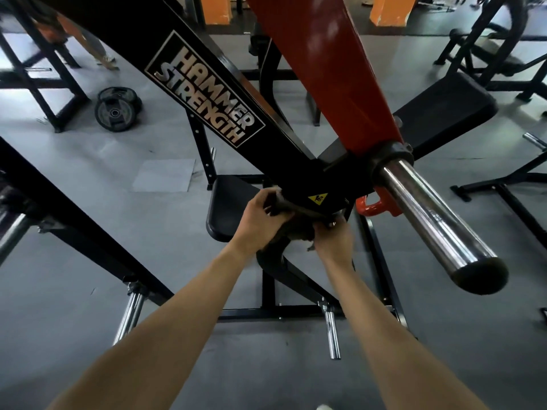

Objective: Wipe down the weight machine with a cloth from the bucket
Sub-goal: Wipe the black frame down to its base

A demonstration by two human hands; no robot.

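Below the yellow warning sticker (317,199), the left hand (263,216) curls its fingers round a dark cloth (288,207) bunched against the weight machine (291,165). The right hand (334,242) grips the cloth's lower folds, just beneath the sticker. A chrome sleeve (429,220) juts out to the sticker's right. Weight plates (117,110) lie far up-left.

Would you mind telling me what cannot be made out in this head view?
- Bucket: nowhere in the head view.
- Right hand: fingertips hidden behind the cloth and black frame, so its grip is unclear.
- Yellow warning label: too small to read.
- Cloth: bunched and partly covered by the left hand; its full extent is hidden.
- Person at top left: blurred, mostly behind the black frame.
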